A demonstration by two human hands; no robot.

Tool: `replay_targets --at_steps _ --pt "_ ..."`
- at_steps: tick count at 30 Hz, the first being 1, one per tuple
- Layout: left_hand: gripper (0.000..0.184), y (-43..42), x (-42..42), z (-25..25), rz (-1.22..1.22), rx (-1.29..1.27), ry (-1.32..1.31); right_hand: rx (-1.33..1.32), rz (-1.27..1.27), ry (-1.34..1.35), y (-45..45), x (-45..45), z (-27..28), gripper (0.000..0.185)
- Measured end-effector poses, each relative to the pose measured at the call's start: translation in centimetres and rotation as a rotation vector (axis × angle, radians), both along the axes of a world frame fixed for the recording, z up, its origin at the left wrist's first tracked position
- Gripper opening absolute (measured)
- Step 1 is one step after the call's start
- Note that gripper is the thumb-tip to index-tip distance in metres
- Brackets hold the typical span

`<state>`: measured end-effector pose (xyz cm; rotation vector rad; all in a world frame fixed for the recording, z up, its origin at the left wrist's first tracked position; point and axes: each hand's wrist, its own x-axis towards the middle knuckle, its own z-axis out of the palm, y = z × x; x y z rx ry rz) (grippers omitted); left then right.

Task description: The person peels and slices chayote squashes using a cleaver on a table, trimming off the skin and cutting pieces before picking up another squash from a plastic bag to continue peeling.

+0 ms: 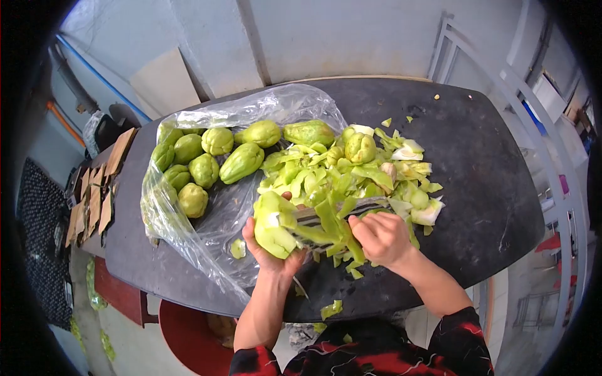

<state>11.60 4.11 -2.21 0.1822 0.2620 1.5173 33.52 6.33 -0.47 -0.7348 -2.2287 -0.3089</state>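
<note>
Cupped in my left hand (276, 250) is a partly peeled chayote (273, 220), pale green, held above the near side of the dark table (483, 188). My right hand (381, 237) is closed around a knife (310, 217), its blade reaching left to the chayote. Strips of green peel (329, 222) hang over the blade and hide part of it. Right behind both hands lies a heap of peelings (307, 175) with a few chayote pieces on it. Several whole chayotes (242, 163) rest on a clear plastic bag (226, 250) at the left.
Pale cut pieces (428, 212) lie at the heap's right edge. Below the table's near edge stands a red tub (188, 335). Torn cardboard (94, 200) is stacked at the left, and a grey metal rail (539, 119) runs along the right. A wall (338, 44) closes off the back.
</note>
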Motion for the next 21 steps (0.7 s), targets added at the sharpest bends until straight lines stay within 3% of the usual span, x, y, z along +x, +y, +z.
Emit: replay_targets --at_steps 4,5,8,9,12,13,17,20,21 --pt "0.079 -0.1 -0.4 -0.8 -0.119 0.171 0.219 0.018 0.084 0.040 -1.5 -0.9 1.5 0.009" --pt "0.084 -0.3 0.3 -0.8 -0.025 0.083 0.172 -0.024 0.089 0.025 -1.8 -0.9 1.6 0.010" --pt "0.087 -0.2 0.3 -0.5 -0.080 0.040 0.157 -0.148 0.118 0.102 -0.3 0.0 0.6 0.010" --pt "0.089 0.0 -0.2 -0.4 -0.240 0.211 0.055 -0.208 0.095 0.104 0.0 0.4 0.4 0.012" --pt "0.089 -0.1 -0.1 0.0 -0.308 0.307 0.119 -0.177 0.125 0.145 -0.1 0.5 0.7 0.015" --pt "0.087 -0.3 0.4 0.4 -0.178 0.149 0.288 -0.181 0.162 0.170 -0.5 0.3 1.2 0.019" --pt "0.090 -0.1 -0.2 -1.6 -0.241 0.180 0.175 -0.194 0.203 0.152 -1.4 0.2 1.9 0.017" --pt "0.088 0.2 -0.2 -1.3 -0.341 0.312 0.137 -0.266 0.044 0.111 0.6 0.8 -0.3 0.013" --pt "0.088 -0.2 0.3 -0.2 -0.269 0.182 0.122 -0.252 0.038 0.108 0.5 0.8 0.0 0.013"
